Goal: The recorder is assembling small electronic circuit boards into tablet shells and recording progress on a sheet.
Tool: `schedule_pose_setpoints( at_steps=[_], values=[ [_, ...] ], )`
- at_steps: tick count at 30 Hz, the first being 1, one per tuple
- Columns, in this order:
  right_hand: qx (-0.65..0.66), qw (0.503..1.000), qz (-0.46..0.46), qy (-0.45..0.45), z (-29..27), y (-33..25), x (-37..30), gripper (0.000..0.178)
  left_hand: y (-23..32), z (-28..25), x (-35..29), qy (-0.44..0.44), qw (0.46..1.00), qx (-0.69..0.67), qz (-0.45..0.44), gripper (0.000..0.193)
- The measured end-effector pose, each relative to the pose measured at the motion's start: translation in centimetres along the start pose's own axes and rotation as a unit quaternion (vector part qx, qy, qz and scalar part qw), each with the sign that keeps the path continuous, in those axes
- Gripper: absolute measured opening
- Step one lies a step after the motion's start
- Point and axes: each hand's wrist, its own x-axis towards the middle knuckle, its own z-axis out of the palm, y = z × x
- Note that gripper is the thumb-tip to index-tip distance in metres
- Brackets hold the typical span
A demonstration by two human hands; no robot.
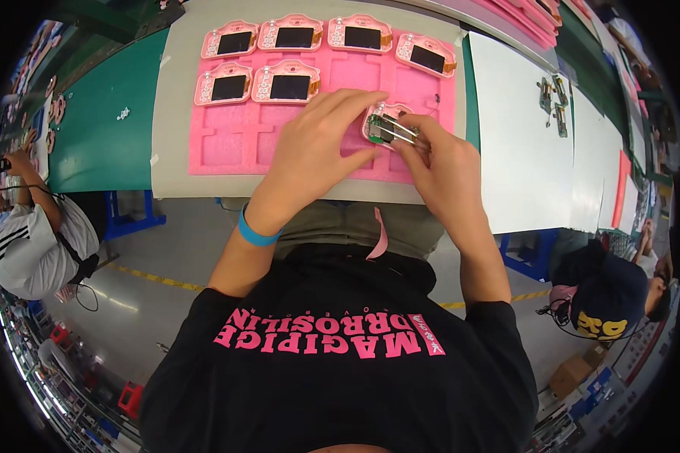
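Observation:
My right hand [446, 162] pinches a pair of metal tweezers [397, 127], its tips over a green circuit board [379, 130]. The board lies in a small pink housing [367, 121] at the right of the pink foam tray [230, 121]. My left hand [321, 143] arches around the housing's left side, index finger by its upper edge and thumb by its lower edge. Its fingers are apart; whether they touch the housing I cannot tell. Several pink housings with dark screens [289, 38] sit in the tray's far and left pockets.
The tray rests on a grey mat [175, 98]. White sheeting [506, 151] at the right bears several small green boards [559, 113]. Small white pieces [122, 114] lie on the green tabletop [98, 143] at the left. Other people sit at left [41, 245] and right [612, 291].

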Motion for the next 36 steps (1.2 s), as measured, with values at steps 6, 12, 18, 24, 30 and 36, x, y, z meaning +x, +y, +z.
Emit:
schedule_pose_setpoints(
  at_steps=[6,12,18,24,30,36],
  values=[
    [0.022,0.999,0.032,-0.015,0.3,-0.2,-0.3,0.025,-0.5,0.1,-0.2,-0.005,0.998,-0.045,-0.032,0.064],
    [0.043,0.998,0.039,0.009,0.7,0.0,1.0,0.027,-0.5,0.0,0.2,-0.003,0.998,-0.053,-0.033,0.065],
    [0.171,0.980,0.101,0.008,0.1,0.5,1.8,0.035,-0.3,0.1,-0.1,0.029,0.999,-0.039,-0.017,0.058],
    [0.285,0.939,0.177,0.081,-2.2,1.4,-3.8,0.024,2.0,-7.6,-1.2,0.051,0.993,-0.097,-0.033,0.061],
    [0.260,0.949,0.174,0.046,-2.8,0.7,-5.5,0.014,-6.4,-13.8,9.9,0.073,0.984,-0.001,-0.160,0.051],
    [0.241,0.956,0.161,0.044,-5.1,1.5,-5.5,0.011,-17.3,-9.0,21.8,0.072,0.989,0.061,-0.111,0.061]
  ],
)
